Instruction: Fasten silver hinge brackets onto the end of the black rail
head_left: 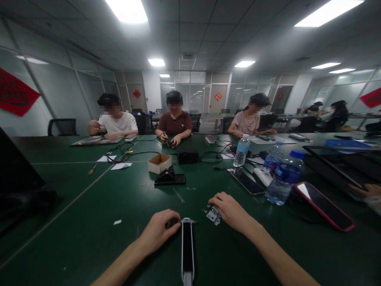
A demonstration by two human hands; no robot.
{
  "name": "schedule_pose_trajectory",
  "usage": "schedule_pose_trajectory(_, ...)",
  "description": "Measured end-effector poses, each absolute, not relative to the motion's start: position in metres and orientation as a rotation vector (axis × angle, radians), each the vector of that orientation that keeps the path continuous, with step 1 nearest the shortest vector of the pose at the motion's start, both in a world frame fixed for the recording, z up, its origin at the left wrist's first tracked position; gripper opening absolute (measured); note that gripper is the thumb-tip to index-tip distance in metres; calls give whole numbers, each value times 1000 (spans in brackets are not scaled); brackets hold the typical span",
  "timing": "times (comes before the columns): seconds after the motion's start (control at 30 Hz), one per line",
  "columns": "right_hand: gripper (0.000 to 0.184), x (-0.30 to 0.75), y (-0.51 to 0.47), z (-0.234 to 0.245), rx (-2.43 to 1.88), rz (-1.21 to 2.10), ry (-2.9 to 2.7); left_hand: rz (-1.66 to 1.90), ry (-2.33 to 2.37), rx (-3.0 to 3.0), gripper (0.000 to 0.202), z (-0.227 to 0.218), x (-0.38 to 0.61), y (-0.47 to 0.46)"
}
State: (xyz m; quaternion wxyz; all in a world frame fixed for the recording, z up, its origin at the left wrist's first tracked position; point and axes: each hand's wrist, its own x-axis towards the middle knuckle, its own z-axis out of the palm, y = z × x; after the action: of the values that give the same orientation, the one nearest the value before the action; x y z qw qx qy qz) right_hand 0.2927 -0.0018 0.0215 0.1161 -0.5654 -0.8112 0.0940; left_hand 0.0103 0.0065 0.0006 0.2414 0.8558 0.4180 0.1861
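Note:
My left hand (160, 229) pinches the left end of a thin metal rod (193, 221) between thumb and fingers. That rod crosses the far end of a long, narrow device (187, 247) with a black face and white edges, which points toward me on the table. To the right, my right hand (228, 207) curls its fingers over the upper side of a small silver metal bracket (213, 216) with holes in it. Small metal bits (204, 210) lie just left of the bracket. The fingertips of my right hand are partly hidden.
Ahead stand a black plastic stand (169, 178), a small cardboard box (159, 163) and a black box (188, 155). Water bottles (282, 180) and phones (247, 181) are on the right. A paper scrap (117, 222) lies at left. Several people sit across the green table (89, 222).

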Motion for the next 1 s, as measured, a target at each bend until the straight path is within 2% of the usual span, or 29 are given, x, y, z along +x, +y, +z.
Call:
schedule_pose_trajectory(0.2,22,292,-5,24,-1731,352,-2276,496,1152,2345,19,3,12,5)
schedule_pose_trajectory(0.4,11,289,-6,17,-1627,470,-2205,497,1148,2334,19,5,12,4)
schedule_pose_trajectory(0.6,17,309,1,25,-1536,242,-2025,476,1165,2333,18,6,13,4)
schedule_pose_trajectory(0.7,20,326,8,20,-1630,142,-2011,491,1151,2340,18,3,12,5)
schedule_pose_trajectory(0.87,19,335,12,10,-1822,179,-2144,492,1165,2338,19,3,13,6)
schedule_pose_trajectory(1.0,21,326,6,15,-1787,145,-2178,489,1162,2337,19,5,13,5)
